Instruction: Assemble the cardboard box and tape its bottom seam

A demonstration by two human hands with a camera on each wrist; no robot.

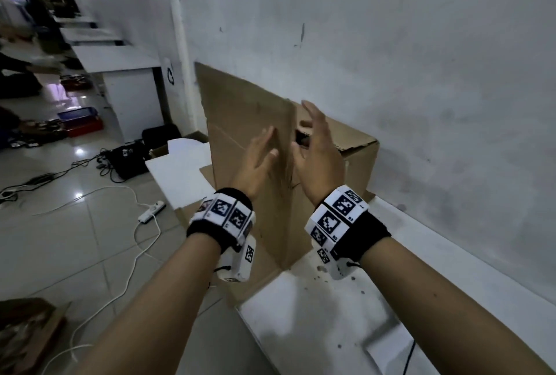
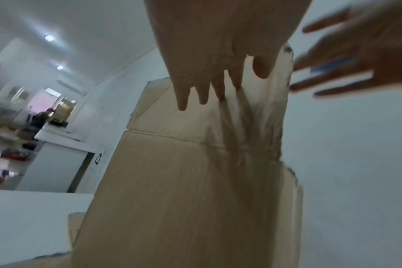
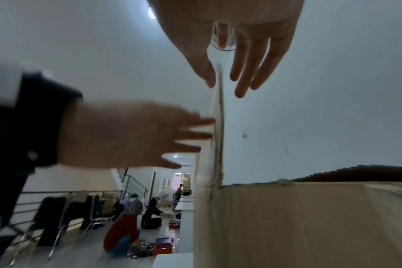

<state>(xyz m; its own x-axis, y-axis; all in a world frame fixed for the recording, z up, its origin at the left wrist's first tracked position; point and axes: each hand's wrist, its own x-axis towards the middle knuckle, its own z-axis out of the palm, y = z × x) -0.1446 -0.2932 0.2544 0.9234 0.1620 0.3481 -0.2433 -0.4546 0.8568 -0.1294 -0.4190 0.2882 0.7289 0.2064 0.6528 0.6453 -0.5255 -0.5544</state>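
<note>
A brown cardboard box (image 1: 358, 161) stands on the white table (image 1: 316, 314) against the wall. One tall flap (image 1: 240, 115) sticks up on its left side. My left hand (image 1: 264, 148) is open, its straight fingers (image 2: 202, 94) spread close to the flap's left face. My right hand (image 1: 310, 136) is open too. In the right wrist view its thumb and fingers (image 3: 243, 85) straddle the flap's thin edge (image 3: 219, 117) without closing on it. Both hands are blurred. No tape shows in any view.
The wall runs just behind and right of the box. A white board (image 1: 180, 170) lies left of it. A power strip (image 1: 152, 210) and cables cross the tiled floor. More cardboard (image 1: 27, 335) lies bottom left. People sit on the floor (image 3: 124, 235) by red trays.
</note>
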